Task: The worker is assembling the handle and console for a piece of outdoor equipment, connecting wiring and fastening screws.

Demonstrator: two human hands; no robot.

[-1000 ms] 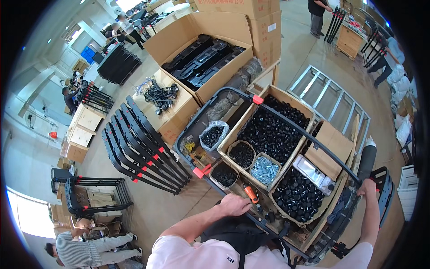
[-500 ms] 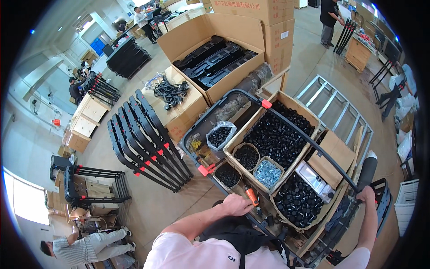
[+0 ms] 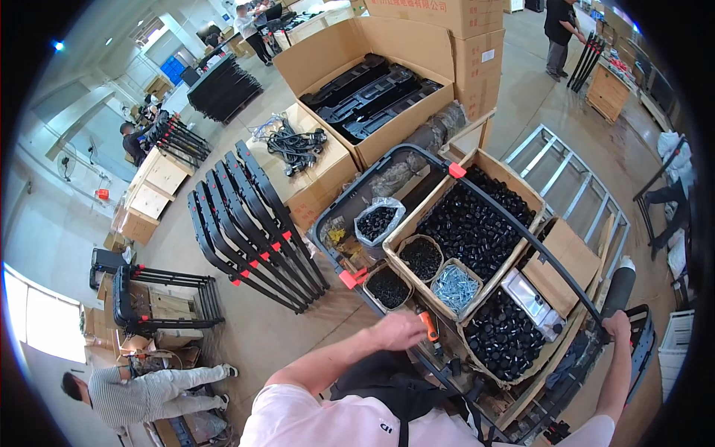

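My right hand (image 3: 617, 325) is wrapped round the tube of a large black frame (image 3: 514, 223) with red clips, which lies across the workbench. Near the frame's close edge is my left hand (image 3: 401, 330), its fingers curled; whatever they may hold is hidden. Just beside it stands an orange-handled power screwdriver (image 3: 428, 326). Inside the frame's outline are silver screws (image 3: 455, 289) in a small box, two small boxes of black screws (image 3: 387, 288), and black caps (image 3: 505, 335) in a larger box. More black caps (image 3: 480, 220) fill the big carton behind.
A plastic bag of black parts (image 3: 377, 221) and a silver metal box (image 3: 525, 298) sit among the boxes. Several black frames (image 3: 249, 231) lean together at left. Behind are cables (image 3: 292, 145) on a carton and an open carton of black panels (image 3: 372, 100). Other people work farther off.
My left hand has risen slightly from the frame's near side, its fingers curling more. The right hand keeps its grip. The whole view has shifted a little.
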